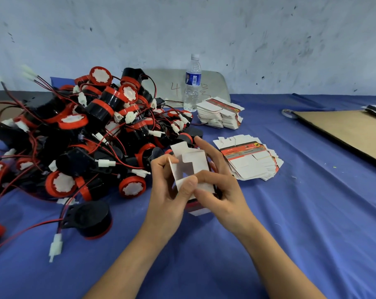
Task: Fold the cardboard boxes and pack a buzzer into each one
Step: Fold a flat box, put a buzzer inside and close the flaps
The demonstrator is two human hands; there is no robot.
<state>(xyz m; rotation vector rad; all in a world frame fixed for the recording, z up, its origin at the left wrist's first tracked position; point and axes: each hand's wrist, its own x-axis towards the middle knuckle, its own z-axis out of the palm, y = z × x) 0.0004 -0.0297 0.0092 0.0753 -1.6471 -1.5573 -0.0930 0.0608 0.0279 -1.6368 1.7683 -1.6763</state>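
Cardboard box (193, 162) half-folded between both hands | left hand (167, 190) pinches flap | right hand (222, 190) grips side

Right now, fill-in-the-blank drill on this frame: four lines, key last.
1. The left hand and right hand hold one cardboard box above the ____ table cover.
2. The pile of buzzers lies to the person's ____ of the box.
3. Flat box blanks lie in ____ stacks: a far stack and a near stack.
4. The clear ____ with a blue label stands upright next to the far stack.
Missing words: blue; left; two; bottle.
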